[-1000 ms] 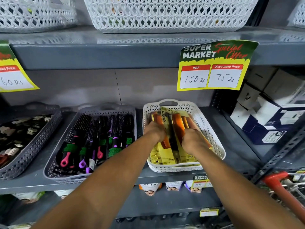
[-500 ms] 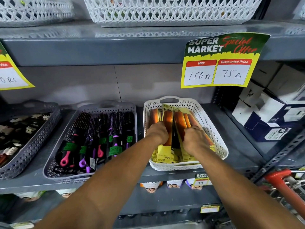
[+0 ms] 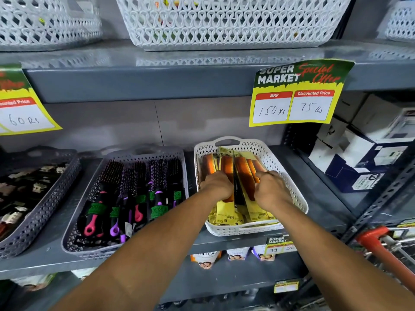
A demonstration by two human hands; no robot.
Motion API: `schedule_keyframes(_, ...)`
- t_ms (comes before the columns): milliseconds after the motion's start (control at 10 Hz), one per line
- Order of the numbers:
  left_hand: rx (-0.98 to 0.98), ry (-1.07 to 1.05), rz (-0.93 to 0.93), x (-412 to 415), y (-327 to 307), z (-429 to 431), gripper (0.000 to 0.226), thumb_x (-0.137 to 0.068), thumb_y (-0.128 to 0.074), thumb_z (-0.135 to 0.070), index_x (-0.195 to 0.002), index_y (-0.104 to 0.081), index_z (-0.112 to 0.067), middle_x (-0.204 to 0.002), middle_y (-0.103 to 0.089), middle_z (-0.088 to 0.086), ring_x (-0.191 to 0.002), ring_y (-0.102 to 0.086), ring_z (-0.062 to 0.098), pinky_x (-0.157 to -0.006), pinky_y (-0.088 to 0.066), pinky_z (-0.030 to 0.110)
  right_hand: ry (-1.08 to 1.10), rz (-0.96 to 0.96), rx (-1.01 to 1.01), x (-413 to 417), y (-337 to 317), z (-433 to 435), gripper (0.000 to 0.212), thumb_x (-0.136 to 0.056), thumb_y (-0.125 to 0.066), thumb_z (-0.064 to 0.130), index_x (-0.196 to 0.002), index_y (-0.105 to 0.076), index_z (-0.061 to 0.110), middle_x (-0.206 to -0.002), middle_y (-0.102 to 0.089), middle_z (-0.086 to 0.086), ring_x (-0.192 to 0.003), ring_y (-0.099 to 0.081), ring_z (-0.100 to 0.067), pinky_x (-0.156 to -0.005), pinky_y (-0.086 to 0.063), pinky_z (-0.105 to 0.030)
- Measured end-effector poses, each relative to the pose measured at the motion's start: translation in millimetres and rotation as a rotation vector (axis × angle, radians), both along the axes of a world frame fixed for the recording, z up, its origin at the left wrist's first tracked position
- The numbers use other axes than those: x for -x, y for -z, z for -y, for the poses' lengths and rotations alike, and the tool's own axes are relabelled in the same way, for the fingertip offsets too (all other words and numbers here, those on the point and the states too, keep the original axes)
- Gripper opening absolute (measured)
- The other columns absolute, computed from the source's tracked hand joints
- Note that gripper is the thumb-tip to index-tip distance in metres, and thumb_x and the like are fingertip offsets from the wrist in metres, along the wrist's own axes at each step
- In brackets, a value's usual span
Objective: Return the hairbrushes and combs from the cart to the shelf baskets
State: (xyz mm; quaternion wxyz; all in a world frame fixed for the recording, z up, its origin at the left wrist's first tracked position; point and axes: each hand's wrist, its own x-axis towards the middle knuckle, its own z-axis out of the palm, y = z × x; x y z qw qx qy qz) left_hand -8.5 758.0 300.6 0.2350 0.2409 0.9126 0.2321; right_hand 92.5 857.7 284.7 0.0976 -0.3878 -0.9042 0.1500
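Observation:
A white lattice basket [image 3: 292, 189] on the middle shelf holds several orange combs [image 3: 243, 173] in yellow card packs. Both my hands are inside it, lying on the combs. My left hand [image 3: 216, 186] rests on the left packs with its fingers curled down over them. My right hand [image 3: 270, 189] presses on the right packs, its fingers bent around a comb's edge. A black comb shows in the gap between the hands. To the left, a grey basket [image 3: 89, 198] holds several hairbrushes [image 3: 134, 191] with pink and purple handles.
A second grey basket [image 3: 45, 198] with dark small items stands far left. White baskets [image 3: 224, 21] line the shelf above, over yellow price cards [image 3: 296, 95]. White and blue boxes [image 3: 370, 151] are stacked at the right. The cart's red handle [image 3: 381, 248] shows at the lower right.
My hands have shifted the comb packs so they lie flatter and straighter in the white basket. My right hand has moved a little to the right.

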Motion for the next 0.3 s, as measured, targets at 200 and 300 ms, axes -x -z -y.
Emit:
schedule_keyframes(200, -0.035, 0.100, -0.092, 5, -9, 7, 0.033, -0.094, -0.046, -0.024, -0.117, -0.060, -0.005, -0.124, -0.063, 0.020, -0.114, -0.060, 0.036, -0.096, -0.049, 0.039, 0.019, -0.202, 0.010, -20, -23, 14, 0.046, -0.088, -0.047, 0.015, -0.132, -0.054, 0.027, -0.123, -0.054, -0.011, -0.114, -0.055, -0.032, -0.095, -0.048, -0.041)
schedule_keyframes(300, -0.128, 0.147, -0.153, 3, -15, 16, 0.032, -0.095, -0.045, -0.025, -0.115, -0.061, -0.006, -0.122, -0.063, 0.021, -0.111, -0.061, 0.038, -0.094, -0.050, 0.040, 0.061, -0.381, 0.034, -30, -35, 28, 0.040, -0.089, -0.050, 0.012, -0.126, -0.059, 0.021, -0.121, -0.057, -0.013, -0.111, -0.057, -0.031, -0.095, -0.045, -0.033)
